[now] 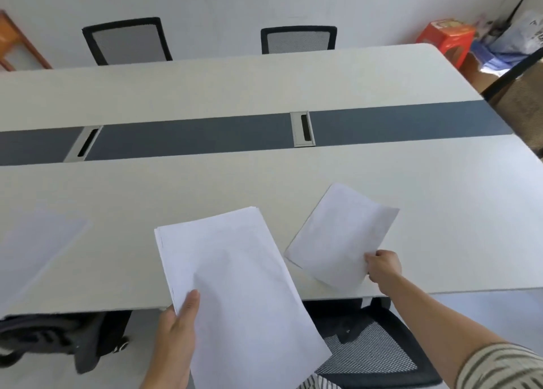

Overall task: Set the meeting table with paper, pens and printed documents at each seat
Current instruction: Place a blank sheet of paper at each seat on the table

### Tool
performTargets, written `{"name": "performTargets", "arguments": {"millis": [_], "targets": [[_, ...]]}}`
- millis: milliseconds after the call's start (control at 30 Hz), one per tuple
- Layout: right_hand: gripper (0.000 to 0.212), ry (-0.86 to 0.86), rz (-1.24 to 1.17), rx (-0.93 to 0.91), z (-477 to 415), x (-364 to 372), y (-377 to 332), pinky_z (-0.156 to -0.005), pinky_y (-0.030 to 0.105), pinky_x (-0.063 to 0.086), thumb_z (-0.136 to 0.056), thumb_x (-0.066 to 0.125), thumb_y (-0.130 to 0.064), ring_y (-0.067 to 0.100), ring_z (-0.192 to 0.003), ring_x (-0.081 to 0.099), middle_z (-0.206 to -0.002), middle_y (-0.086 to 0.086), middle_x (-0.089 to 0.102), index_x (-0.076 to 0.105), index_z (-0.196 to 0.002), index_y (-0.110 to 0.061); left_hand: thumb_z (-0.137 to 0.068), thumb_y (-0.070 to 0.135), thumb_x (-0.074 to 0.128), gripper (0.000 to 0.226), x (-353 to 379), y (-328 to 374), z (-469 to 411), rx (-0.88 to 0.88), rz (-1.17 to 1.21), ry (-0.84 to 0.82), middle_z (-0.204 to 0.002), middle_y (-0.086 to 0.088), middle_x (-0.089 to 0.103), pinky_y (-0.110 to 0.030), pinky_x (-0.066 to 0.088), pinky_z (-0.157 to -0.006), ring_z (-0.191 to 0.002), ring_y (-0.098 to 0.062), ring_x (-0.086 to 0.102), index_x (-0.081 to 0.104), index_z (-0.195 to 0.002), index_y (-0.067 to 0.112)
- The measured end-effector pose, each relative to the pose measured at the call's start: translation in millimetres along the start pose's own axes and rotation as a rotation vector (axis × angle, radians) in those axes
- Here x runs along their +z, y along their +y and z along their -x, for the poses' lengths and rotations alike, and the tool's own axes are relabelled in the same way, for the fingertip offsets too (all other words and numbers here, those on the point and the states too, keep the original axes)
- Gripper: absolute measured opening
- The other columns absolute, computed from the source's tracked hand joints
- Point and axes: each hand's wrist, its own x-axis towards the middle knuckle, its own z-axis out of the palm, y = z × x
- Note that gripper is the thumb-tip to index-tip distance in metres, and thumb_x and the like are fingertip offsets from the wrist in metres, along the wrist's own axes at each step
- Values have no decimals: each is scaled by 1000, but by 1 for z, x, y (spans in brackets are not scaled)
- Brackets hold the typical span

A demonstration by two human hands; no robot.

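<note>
the left hand grips a stack of white paper by its near-left edge, thumb on top, held over the near edge of the desk. the right hand pinches the near corner of a single sheet lying on the desk toward its near-right part. another sheet lies at the near-left edge.

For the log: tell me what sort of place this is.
Most likely an office meeting room: a long table with cable ports in its dark centre strip, and mesh-backed office chairs along its sides.
</note>
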Motion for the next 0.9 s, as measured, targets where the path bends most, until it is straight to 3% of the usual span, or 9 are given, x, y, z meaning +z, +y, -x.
{"name": "performTargets", "arguments": {"millis": [100, 267, 333, 400, 500, 600, 700, 833, 900], "targets": [[20, -58, 23, 20, -7, 9, 3, -54, 34, 47, -87, 56, -13, 27, -54, 54, -69, 15, 60, 64, -82, 5, -89, 38, 64, 17, 2, -2, -9, -27, -21, 8, -115, 7, 64, -48, 40, -106, -117, -24, 56, 61, -101, 27], [32, -101, 113, 30, -4, -2, 5, -69, 38, 57, -90, 61, -30, 30, -75, 66, -97, 18, 70, 64, -103, 0, -95, 30, 55, 12, 29, 7, -14, -48, -52, -141, -109, 2, 68, -45, 45, -100, -105, -22, 62, 63, -97, 21], [36, -76, 216, 0, 9, -13, 4, -76, 38, 56, -90, 60, -37, 28, -84, 67, -105, 11, 70, 60, -116, -12, -97, 27, 52, 13, 43, 14, -14, -22, -71, -200, -99, 7, 69, -40, 45, -95, -98, -15, 63, 64, -91, 23], [38, -63, 206, -59, 26, -30, 2, -75, 32, 49, -91, 59, -38, 23, -87, 63, -111, 5, 69, 58, -123, -18, -97, 27, 51, 16, 61, 20, -12, -4, -96, -283, -102, 5, 72, -42, 46, -97, -101, -16, 65, 66, -98, 22], [31, -60, 27, -176, 59, -56, 1, -66, 30, 46, -92, 61, -36, 13, -74, 60, -101, -3, 70, 61, -118, -19, -96, 31, 52, 25, 94, 26, -4, -9, -125, -396, -109, 3, 74, -44, 48, -97, -107, -19, 66, 66, -112, 18], [27, -122, -221, -199, 98, -90, 4, -63, 28, 49, -95, 60, -34, 12, -74, 62, -92, 2, 71, 68, -106, -11, -96, 29, 52, 24, 131, 31, 15, -2, -157, -522, -104, 2, 75, -36, 52, -82, -97, -17, 70, 67, -110, 16], [45, -224, -400, -133, 137, -131, 15, -61, 25, 48, -94, 50, -50, 12, -61, 62, -73, 1, 67, 70, -83, -12, -98, 25, 49, 22, 170, 32, 41, -2, -210, -669, -92, 4, 78, -33, 53, -73, -82, -11, 73, 68, -102, 14], [54, -122, -613, 22, 157, -189, 55, -73, 33, 55, -96, 40, -55, 20, -75, 71, -79, 3, 75, 76, -75, -22, -96, 31, 52, 26, 218, 20, 82, -4, -291, -772, -101, -1, 76, -45, 53, -91, -98, -22, 70, 68, -109, 14], [51, -113, -728, -2, 162, -219, 80, -74, 35, 57, -96, 43, -54, 23, -79, 73, -83, 3, 78, 79, -76, -23, -96, 33, 53, 28, 242, 10, 107, 6, -331, -813, -101, -3, 76, -49, 51, -95, -100, -25, 69, 68, -108, 14]]}}
